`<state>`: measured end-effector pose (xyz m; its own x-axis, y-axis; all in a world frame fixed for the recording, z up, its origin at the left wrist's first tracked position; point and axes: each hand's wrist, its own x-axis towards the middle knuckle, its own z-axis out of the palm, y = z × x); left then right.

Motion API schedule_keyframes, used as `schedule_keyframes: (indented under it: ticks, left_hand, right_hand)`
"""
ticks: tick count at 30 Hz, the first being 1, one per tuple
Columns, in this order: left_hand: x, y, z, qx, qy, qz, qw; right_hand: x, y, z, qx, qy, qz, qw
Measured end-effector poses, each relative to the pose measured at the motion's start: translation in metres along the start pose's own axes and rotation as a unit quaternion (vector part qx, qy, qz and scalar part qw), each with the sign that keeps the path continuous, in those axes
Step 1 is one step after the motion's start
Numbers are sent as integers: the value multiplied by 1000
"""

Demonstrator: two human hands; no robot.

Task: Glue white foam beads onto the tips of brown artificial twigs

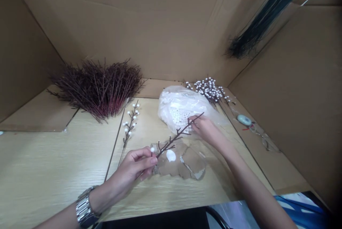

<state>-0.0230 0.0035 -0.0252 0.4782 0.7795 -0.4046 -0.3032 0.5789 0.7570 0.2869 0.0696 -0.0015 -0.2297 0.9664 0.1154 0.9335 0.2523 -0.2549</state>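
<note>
Left hand [130, 168] pinches a twig [175, 138] showing one bead [152, 149], other visible tips bare; right hand [205, 127] is at the bag [177, 99], grip unclear. Beyond the left hand lie a beaded twig [131, 125] and bare twigs [98, 84].

Left wrist [100, 197] — silver, metal link-band watch [84, 207]; both forearms [247, 177] — bare

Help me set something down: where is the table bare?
The table is bare at left, between the dark twig pile and the watch. Crowded: the middle, where the left hand, right hand, plastic bag and brown scrap sit close together.
</note>
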Motion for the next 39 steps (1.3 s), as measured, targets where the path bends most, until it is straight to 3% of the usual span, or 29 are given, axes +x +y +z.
schedule_keyframes:
  ticks: [4, 6, 10, 14, 22, 29, 35, 39]
  left_hand:
    - [0, 0, 0, -3, 4, -2, 1000]
    - [0, 0, 0, 3, 2, -5, 1000]
    - [-1, 2, 3, 13, 10, -10, 1000]
    - [-2, 5, 5, 2, 31, -21, 999]
    - [-3, 6, 4, 14, 6, -32, 999]
    - [-3, 3, 3, 15, 1, -42, 999]
    - [-7, 9, 6, 20, -24, 17, 999]
    - [-12, 17, 2, 107, -7, 105, 989]
  right_hand:
    - [-23, -23, -32, 39, 51, -7, 998]
    - [-34, -36, -51, 126, 114, 3, 985]
    - [-39, -50, -76, 365, 219, 13, 905]
    - [-27, -57, -84, 484, 182, -25, 856]
    - [-24, -78, -101, 392, 124, -89, 907]
    - [-22, -81, -102, 389, 126, -112, 906]
    - [-19, -96, -108, 389, 163, -129, 898]
    - [-15, -104, -107, 403, 170, -112, 892]
